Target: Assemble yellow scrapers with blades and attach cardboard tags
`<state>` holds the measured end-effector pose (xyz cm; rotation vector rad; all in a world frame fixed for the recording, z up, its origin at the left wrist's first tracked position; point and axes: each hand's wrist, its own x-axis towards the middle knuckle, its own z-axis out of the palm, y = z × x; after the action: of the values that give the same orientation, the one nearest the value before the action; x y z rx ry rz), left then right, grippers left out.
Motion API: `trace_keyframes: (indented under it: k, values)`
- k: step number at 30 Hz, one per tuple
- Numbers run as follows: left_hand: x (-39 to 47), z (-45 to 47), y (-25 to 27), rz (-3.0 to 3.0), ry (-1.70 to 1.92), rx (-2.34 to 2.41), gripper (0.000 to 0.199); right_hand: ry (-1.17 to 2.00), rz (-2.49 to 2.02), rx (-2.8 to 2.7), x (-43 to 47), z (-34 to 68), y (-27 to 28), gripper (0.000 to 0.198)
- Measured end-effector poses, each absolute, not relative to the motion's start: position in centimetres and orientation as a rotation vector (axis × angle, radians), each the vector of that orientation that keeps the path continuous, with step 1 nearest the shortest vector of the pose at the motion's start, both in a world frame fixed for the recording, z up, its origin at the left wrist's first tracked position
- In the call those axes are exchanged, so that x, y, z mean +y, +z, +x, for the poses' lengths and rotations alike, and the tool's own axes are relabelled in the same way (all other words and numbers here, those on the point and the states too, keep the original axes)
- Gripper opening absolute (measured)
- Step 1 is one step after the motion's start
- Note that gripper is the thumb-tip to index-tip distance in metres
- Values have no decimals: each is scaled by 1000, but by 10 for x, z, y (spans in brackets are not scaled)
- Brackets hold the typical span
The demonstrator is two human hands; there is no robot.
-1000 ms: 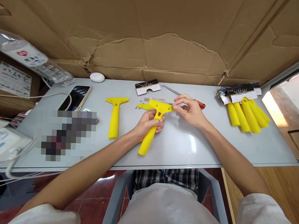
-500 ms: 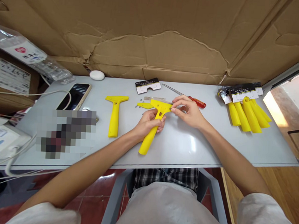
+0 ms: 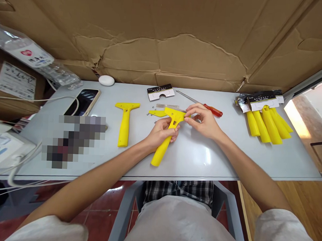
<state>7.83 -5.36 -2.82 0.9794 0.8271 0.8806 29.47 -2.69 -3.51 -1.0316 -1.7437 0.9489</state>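
My left hand point(image 3: 162, 134) is wrapped round the handle of a yellow plastic scraper point(image 3: 161, 150), which slants with its wide head away from me. At the right end of that head, my right hand point(image 3: 203, 120) has its fingertips closed together. Whatever small thing they pinch is hidden. A thin metal blade edge shows along the top of the head. Just behind lie a loose yellow cover plate point(image 3: 156, 113), a clear flat strip point(image 3: 161, 106) and several small screws point(image 3: 147, 114). To the left lies a second yellow scraper point(image 3: 124, 127).
A red-handled screwdriver point(image 3: 213, 110) and a black-and-white card point(image 3: 161, 93) lie at the back. Several packaged yellow scrapers point(image 3: 270, 125) are on the right. Leftward are a phone point(image 3: 88, 101), a white oval object point(image 3: 106, 80), a plastic bottle point(image 3: 35, 56) and cables. Cardboard point(image 3: 201, 58) stands behind.
The view has shifted slightly. Both hands keep nearly the same position on the scraper, with the right fingertips still at the right end of its head.
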Motion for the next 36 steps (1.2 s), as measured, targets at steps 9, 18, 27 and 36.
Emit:
trace_keyframes:
  k: [9,18,27,36]
  values:
    - [-54,79,-28,975,885,840,22,880,-1059,-1783,-28,293,-37,18]
    - [-54,80,-29,972,889,854,22,841,-1077,-1750,-31,289,-38,12]
    - [-53,77,-27,872,903,848,27,667,-1118,-1733,-22,304,-30,21]
    - [-44,71,-29,634,965,775,34,8,-1770,-2051,-10,350,-20,31]
